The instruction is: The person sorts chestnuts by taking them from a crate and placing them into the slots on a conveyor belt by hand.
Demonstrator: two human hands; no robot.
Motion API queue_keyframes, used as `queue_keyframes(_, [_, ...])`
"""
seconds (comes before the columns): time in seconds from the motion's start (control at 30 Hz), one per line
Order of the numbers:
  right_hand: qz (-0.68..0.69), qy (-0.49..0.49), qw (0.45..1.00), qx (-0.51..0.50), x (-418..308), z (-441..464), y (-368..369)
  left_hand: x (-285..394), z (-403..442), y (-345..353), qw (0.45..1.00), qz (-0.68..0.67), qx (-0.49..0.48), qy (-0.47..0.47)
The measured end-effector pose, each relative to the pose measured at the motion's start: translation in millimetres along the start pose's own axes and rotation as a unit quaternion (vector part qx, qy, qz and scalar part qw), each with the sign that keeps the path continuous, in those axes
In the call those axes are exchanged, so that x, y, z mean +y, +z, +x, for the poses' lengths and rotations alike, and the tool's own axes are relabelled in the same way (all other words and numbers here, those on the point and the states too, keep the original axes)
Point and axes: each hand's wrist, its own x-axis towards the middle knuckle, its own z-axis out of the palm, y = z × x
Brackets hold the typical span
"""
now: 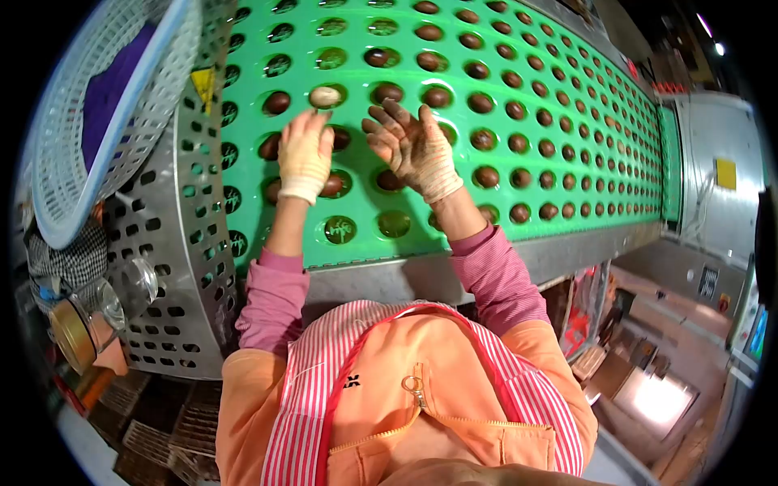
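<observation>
A green perforated conveyor sheet (369,235) holds dark brown eggs in rows of oval holes. One pale egg (326,96) lies among them. My left hand (305,154), with a pale wrap around palm and wrist, hovers just below that egg, its fingers stretched forward; whether the fingertips touch it I cannot tell. To its right, my right hand (412,152) is turned with its palm partly showing, fingers apart and stained dark, nothing visible in it. A dark egg (387,93) sits close above its fingertips. Both hands partly cover the eggs beneath them.
At upper left a light blue plastic basket (61,219) with purple cloth leans over a perforated metal panel (190,324). A metal rail (365,287) runs between my body and the sheet. A glass jar with a gold lid (73,336) is at lower left. A metal machine housing (709,178) stands at right.
</observation>
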Motion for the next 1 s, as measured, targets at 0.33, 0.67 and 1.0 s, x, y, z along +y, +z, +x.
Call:
queue_keyframes(0.33, [-0.177, -0.152, 0.962, 0.142, 7, -177, -44, 7, -22, 23, 0.984, 0.051, -0.078, 0.155])
queue_keyframes(0.67, [-0.309, -0.346, 0.669, 0.581, 41, -485, -222, 142, -69, 45, 0.98, 0.049, -0.051, 0.187])
queue_keyframes(1.0, [-0.531, 0.34, 0.541, 0.557, 70, -669, -340, 407, -263, 166, 0.715, -0.231, -0.582, 0.311])
